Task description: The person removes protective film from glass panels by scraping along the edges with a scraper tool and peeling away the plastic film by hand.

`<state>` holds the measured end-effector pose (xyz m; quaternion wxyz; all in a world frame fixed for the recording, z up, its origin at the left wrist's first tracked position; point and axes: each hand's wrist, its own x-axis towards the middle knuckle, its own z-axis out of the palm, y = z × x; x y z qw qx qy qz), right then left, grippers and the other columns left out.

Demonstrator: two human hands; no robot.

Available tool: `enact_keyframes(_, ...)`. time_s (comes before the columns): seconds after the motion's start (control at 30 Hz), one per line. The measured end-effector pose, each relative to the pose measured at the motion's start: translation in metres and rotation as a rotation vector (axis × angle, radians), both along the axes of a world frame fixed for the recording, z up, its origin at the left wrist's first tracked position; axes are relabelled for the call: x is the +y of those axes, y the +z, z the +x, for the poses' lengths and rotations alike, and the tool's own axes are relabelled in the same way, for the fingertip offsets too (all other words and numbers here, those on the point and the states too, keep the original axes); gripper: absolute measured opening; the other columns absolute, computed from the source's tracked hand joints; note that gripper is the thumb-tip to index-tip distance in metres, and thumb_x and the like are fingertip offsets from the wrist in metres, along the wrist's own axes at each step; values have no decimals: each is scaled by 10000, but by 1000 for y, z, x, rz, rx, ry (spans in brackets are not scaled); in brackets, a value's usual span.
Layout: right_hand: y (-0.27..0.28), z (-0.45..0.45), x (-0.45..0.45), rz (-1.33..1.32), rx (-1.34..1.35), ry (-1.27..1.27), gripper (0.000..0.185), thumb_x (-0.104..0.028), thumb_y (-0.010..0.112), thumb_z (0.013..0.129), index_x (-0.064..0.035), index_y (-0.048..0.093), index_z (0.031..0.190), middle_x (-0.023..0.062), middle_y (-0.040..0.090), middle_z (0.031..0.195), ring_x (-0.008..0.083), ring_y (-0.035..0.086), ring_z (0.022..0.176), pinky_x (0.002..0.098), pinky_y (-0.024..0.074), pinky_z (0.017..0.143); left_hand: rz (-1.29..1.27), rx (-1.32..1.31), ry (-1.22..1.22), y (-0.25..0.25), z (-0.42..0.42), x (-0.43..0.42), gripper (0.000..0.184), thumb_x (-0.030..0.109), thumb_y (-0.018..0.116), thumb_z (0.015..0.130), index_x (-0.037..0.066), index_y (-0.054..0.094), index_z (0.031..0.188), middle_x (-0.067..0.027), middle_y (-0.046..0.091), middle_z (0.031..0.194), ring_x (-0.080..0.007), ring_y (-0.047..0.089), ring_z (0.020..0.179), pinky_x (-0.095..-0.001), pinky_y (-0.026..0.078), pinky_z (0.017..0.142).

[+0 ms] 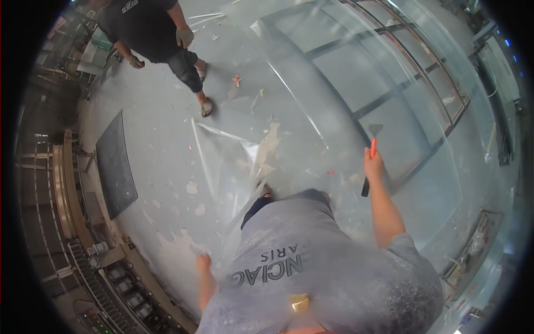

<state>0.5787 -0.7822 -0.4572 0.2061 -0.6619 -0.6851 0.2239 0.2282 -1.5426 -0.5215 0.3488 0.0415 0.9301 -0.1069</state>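
Note:
My right hand (374,165) is closed around the orange and black handle of a scraper (373,146), whose flat, dark blade points away from me. The scraper is held in front of a large clear sheet (389,119), which looks like glass, with a dark frame showing through it. Whether the blade touches the sheet cannot be made out. Low at my other side hangs my left hand (204,260), over the floor; its fingers are too small and hidden to read, and no object shows in it.
A person (150,33) in dark clothes and gloves stands at the far left. Clear film (225,133) and scraps lie on the worn grey floor (161,167). A dark mat (116,167) lies near roller machinery (100,278) along the left. More racks line the right edge.

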Motion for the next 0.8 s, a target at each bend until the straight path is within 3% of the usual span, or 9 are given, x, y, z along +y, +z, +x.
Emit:
enact_keyframes(0.03,-2,-22,-11,-1,1,-8,346,-388,602,935,-46,648,910,119,672,731,289,671,717,410,501,672,118,270,67,19,-52,38,509,397,540,932,-43,615,1176,-283,624,1151,-435,588,1096,-474,461,962)
enact_keyframes(0.1,-12,-54,-35,-49,-1,61,338,-367,601,938,-39,630,864,112,665,712,282,665,690,402,495,655,317,384,-58,46,-154,124,485,389,519,956,9,598,1248,-243,632,1193,-408,589,1130,-465,469,955)
enact_keyframes(0.3,12,-104,-102,-235,58,-12,305,-324,610,938,-35,617,841,91,642,668,250,646,639,375,483,624,803,236,-370,54,-315,434,418,364,545,946,52,637,1208,-217,679,1090,-379,642,1040,-433,493,916)
enact_keyframes(0.37,9,-109,-103,-246,48,-39,299,-331,609,937,-41,621,864,105,649,686,269,656,667,387,488,639,923,136,-292,57,-309,534,409,368,546,944,57,659,1186,-222,682,1091,-360,659,1026,-415,498,895)
enact_keyframes(0.4,7,-116,-97,-252,56,-64,296,-338,608,936,-47,626,887,118,655,705,288,666,694,399,493,655,1062,18,-229,0,-322,569,398,359,555,942,65,657,1191,-225,681,1090,-369,655,1023,-424,500,890)
enact_keyframes(0.43,2,-125,-87,-253,46,-55,296,-338,608,936,-47,626,887,118,655,705,288,666,694,399,493,655,1033,-9,-221,-1,-308,607,399,375,586,925,78,664,1179,-184,710,1015,-327,675,988,-402,516,847)
enact_keyframes(0.47,-4,-136,-73,-247,52,-91,295,-329,605,940,-42,624,877,109,650,687,274,657,668,387,489,641,933,0,-331,-2,-295,641,406,385,609,909,102,659,1196,-173,711,1020,-331,674,977,-398,514,845)
enact_keyframes(0.53,-12,-162,-36,-239,63,-153,295,-311,600,950,-32,621,858,92,639,652,245,639,615,363,482,614,935,-149,-270,-1,-263,694,419,388,628,893,111,652,1206,-158,712,1021,-338,671,976,-403,514,853)
enact_keyframes(0.8,9,-258,157,-182,-23,123,288,-320,592,961,-40,633,908,62,636,647,180,623,583,335,481,574,843,-266,-272,8,-268,749,409,352,641,886,106,649,1212,-144,715,1031,-331,670,985,-409,514,883)
